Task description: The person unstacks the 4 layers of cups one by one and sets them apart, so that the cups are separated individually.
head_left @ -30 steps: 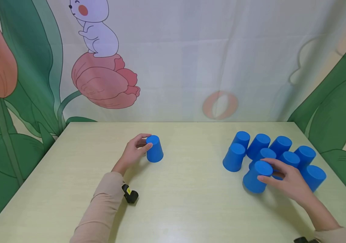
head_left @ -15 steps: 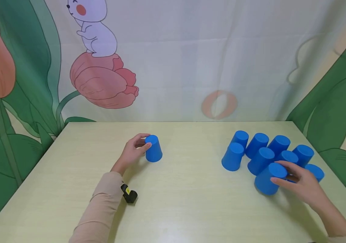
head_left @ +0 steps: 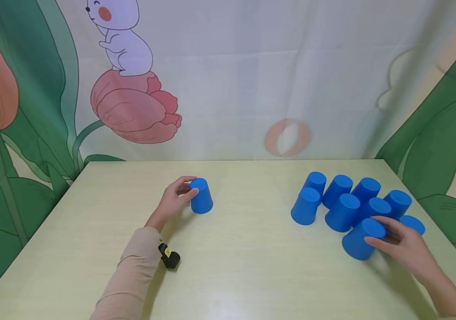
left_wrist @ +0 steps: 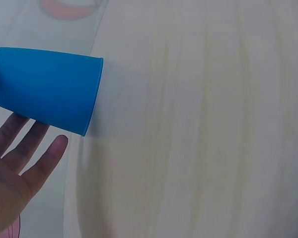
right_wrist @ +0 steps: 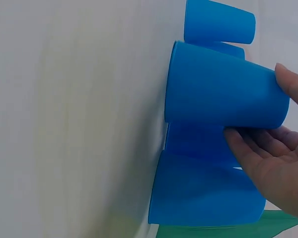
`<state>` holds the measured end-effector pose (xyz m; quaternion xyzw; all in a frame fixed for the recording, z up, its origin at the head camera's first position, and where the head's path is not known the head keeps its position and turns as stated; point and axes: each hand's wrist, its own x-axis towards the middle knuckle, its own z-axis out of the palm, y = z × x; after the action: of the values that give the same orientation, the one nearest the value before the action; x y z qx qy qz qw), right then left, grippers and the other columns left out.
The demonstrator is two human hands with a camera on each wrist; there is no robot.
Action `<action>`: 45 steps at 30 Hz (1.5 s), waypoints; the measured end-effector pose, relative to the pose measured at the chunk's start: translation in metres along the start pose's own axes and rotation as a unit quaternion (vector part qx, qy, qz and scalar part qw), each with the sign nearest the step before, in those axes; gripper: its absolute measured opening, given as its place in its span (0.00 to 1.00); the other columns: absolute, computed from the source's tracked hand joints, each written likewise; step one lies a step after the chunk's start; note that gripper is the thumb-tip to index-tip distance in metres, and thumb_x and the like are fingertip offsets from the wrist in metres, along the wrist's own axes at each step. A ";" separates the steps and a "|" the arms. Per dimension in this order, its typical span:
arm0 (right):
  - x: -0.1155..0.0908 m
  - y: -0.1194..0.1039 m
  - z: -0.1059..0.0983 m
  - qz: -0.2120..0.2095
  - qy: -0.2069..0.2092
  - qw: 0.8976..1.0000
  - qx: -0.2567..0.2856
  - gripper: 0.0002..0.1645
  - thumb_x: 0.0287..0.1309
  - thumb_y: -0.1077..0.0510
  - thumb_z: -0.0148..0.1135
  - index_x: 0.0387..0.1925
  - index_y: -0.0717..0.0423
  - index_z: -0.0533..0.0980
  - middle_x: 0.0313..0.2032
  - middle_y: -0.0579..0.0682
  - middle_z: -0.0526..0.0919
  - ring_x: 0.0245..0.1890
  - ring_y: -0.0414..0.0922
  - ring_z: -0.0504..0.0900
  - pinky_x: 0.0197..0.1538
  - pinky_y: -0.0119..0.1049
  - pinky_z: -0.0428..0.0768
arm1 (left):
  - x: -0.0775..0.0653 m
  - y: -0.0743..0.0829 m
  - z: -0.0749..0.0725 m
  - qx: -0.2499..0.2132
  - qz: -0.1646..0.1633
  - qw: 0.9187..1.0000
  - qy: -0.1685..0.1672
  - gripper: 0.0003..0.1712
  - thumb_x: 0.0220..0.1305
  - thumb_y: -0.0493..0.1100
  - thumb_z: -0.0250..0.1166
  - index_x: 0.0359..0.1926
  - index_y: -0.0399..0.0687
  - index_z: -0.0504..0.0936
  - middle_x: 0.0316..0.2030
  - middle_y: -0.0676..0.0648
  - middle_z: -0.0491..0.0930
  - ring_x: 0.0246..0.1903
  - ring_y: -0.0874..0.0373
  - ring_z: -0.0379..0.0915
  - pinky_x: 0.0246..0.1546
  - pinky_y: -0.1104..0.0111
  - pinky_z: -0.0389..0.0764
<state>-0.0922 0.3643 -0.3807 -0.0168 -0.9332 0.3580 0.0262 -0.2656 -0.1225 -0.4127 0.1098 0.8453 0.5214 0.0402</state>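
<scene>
Left of the table's middle, a blue cup [head_left: 202,198] stands upside down. My left hand [head_left: 173,200] pinches it by the upper part, thumb in front; in the left wrist view other fingers spread below this cup [left_wrist: 44,89]. On the right, my right hand [head_left: 406,249] grips a second upside-down blue cup [head_left: 359,242] near its closed end. That cup is at the front of a group of similar cups. Up close in the right wrist view, the held cup [right_wrist: 221,87] has its rim at or very near the tabletop; I cannot tell if it touches.
Several upside-down blue cups [head_left: 342,212] stand close together behind the right hand's cup, and one cup [head_left: 413,224] is partly hidden by that hand. A black wrist camera [head_left: 170,257] sticks out from the left sleeve. A patterned curtain [head_left: 228,89] hangs behind the pale table [head_left: 244,266].
My right hand has moved right and slightly nearer with its cup, to the front of the group. The left hand and its cup have stayed in place.
</scene>
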 end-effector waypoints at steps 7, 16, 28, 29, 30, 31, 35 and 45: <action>0.000 0.001 0.003 0.008 -0.010 1.000 0.000 0.39 0.57 0.48 0.59 0.59 0.71 0.60 0.55 0.75 0.65 0.50 0.68 0.70 0.46 0.54 0.73 | 0.000 0.001 0.000 0.010 0.006 1.000 -0.007 0.27 0.63 0.50 0.57 0.62 0.51 0.65 0.56 0.38 0.69 0.56 0.42 0.65 0.55 0.49 0.66; -0.001 0.000 0.004 0.003 -0.006 1.000 -0.007 0.38 0.57 0.48 0.60 0.58 0.72 0.62 0.54 0.74 0.67 0.49 0.68 0.71 0.47 0.54 0.73 | 0.002 0.004 0.002 0.019 0.007 1.000 -0.002 0.32 0.58 0.51 0.63 0.61 0.48 0.66 0.57 0.40 0.69 0.56 0.42 0.65 0.53 0.49 0.68; 0.000 0.001 0.005 0.016 -0.010 1.000 -0.012 0.39 0.57 0.50 0.60 0.58 0.73 0.60 0.54 0.76 0.65 0.50 0.69 0.69 0.48 0.56 0.71 | 0.002 0.022 0.014 0.083 0.064 0.994 0.015 0.31 0.53 0.46 0.68 0.56 0.40 0.69 0.52 0.40 0.73 0.53 0.46 0.67 0.52 0.55 0.70; 0.000 0.000 0.005 0.015 -0.009 1.000 -0.011 0.39 0.57 0.49 0.60 0.58 0.73 0.60 0.54 0.76 0.65 0.50 0.69 0.69 0.48 0.56 0.71 | 0.002 0.023 0.016 0.084 0.069 0.994 0.013 0.31 0.53 0.46 0.68 0.56 0.40 0.69 0.52 0.40 0.73 0.53 0.47 0.67 0.52 0.55 0.71; 0.000 0.000 0.005 0.016 -0.009 1.000 -0.011 0.39 0.57 0.49 0.60 0.58 0.74 0.60 0.54 0.76 0.65 0.50 0.70 0.69 0.48 0.57 0.71 | 0.001 0.024 0.017 0.086 0.076 0.993 0.012 0.31 0.53 0.46 0.68 0.55 0.40 0.69 0.52 0.40 0.73 0.53 0.47 0.67 0.52 0.55 0.71; 0.000 0.000 0.005 0.016 -0.009 1.000 -0.011 0.39 0.57 0.49 0.60 0.59 0.74 0.60 0.54 0.76 0.65 0.50 0.70 0.69 0.48 0.57 0.70 | 0.000 0.025 0.019 0.086 0.083 0.993 0.012 0.30 0.53 0.46 0.68 0.55 0.39 0.70 0.52 0.40 0.74 0.52 0.47 0.68 0.51 0.55 0.71; 0.000 0.000 0.004 0.017 -0.011 1.000 -0.013 0.41 0.56 0.48 0.61 0.59 0.75 0.59 0.54 0.76 0.65 0.50 0.70 0.69 0.48 0.57 0.71 | -0.004 0.030 0.026 0.084 0.116 0.990 0.013 0.29 0.52 0.44 0.69 0.53 0.38 0.71 0.49 0.40 0.75 0.50 0.47 0.70 0.49 0.54 0.72; -0.001 0.000 0.003 0.013 -0.010 1.000 -0.009 0.41 0.56 0.49 0.61 0.59 0.74 0.59 0.54 0.76 0.65 0.51 0.70 0.69 0.49 0.57 0.70 | -0.018 0.053 0.050 0.049 0.178 0.983 -0.016 0.28 0.50 0.42 0.70 0.52 0.38 0.72 0.47 0.42 0.77 0.48 0.49 0.72 0.47 0.53 0.74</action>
<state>-0.0919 0.3622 -0.3824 -0.0254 -0.9365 0.3497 0.0121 -0.2317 -0.0602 -0.3890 0.2684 0.8358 0.4768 -0.0452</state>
